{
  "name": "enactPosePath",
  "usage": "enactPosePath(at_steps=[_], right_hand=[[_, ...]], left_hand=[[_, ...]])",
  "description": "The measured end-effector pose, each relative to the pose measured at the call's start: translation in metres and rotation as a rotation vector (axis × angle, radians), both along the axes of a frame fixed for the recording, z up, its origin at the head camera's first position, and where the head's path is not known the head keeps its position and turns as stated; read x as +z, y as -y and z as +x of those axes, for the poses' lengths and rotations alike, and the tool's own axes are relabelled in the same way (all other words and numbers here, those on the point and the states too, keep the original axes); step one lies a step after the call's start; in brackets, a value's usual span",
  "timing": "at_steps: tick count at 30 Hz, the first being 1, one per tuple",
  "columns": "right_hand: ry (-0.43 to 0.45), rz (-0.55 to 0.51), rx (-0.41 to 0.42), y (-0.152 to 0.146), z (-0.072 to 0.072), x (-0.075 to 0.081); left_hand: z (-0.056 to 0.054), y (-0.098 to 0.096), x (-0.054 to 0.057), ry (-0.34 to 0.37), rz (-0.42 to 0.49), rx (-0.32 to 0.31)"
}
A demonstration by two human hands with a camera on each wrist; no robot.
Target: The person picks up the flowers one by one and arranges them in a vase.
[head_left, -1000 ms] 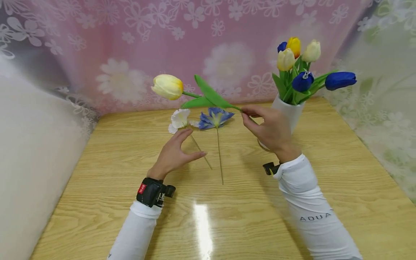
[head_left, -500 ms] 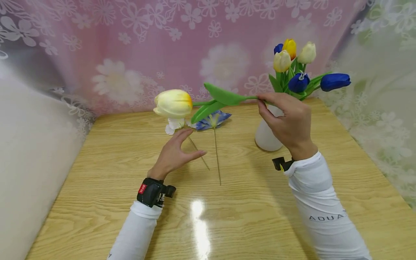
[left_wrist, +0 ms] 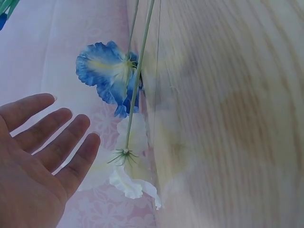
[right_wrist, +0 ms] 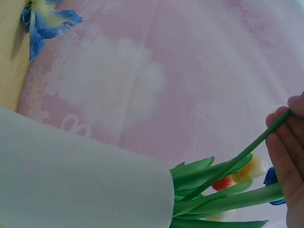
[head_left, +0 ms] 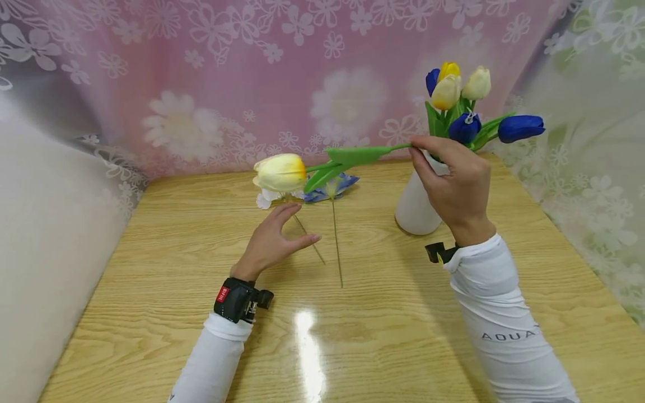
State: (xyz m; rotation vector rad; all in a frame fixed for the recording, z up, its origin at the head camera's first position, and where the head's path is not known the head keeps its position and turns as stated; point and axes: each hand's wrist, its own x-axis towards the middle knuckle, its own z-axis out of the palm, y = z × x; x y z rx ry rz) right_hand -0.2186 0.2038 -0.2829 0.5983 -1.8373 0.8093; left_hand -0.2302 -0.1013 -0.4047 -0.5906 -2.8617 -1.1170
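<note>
Between thumb and fingers, my right hand [head_left: 456, 184] pinches the stem of a pale yellow tulip [head_left: 281, 172]. The tulip lies nearly level, its bloom pointing left over the loose flowers. In the right wrist view its stem [right_wrist: 259, 138] slants to the mouth of the white vase [right_wrist: 85, 175]; whether its end is inside I cannot tell. My left hand [head_left: 267, 240] is held above the table with fingers spread, holding nothing. Close by lie a white flower [left_wrist: 127, 183], partly hidden by the tulip in the head view, and a blue flower [left_wrist: 107, 71], both on thin stems.
Several blue, yellow and cream tulips [head_left: 476, 84] stand in the vase [head_left: 415, 210] at the right rear of the wooden table [head_left: 201, 347]. One blue tulip [head_left: 521, 129] leans out to the right. A pink floral curtain [head_left: 252, 84] hangs behind the table.
My right hand has moved right and up, closer to the vase mouth. The tulip's bloom has dropped and shifted slightly right, now covering part of the white flower. My left hand has stayed almost still.
</note>
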Motion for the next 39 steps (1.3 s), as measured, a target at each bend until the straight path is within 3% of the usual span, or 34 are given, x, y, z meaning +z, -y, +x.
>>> enactPosePath(at_steps=[9,17,30,39], right_hand=[[-0.001,-0.109,0.013,0.000,0.004,0.005],[-0.006,-0.100,0.035,0.003,0.008,0.000],[0.000,-0.177,-0.027,0.002,0.014,-0.008],[0.061,-0.235,-0.071,-0.009,0.007,-0.016]], left_hand=[[0.001,0.001,-0.001,-0.004,0.012,0.001],[0.002,0.002,-0.003,-0.006,0.029,0.003],[0.003,0.003,-0.006,-0.007,0.009,0.003],[0.003,0.001,-0.004,0.007,-0.003,0.008]])
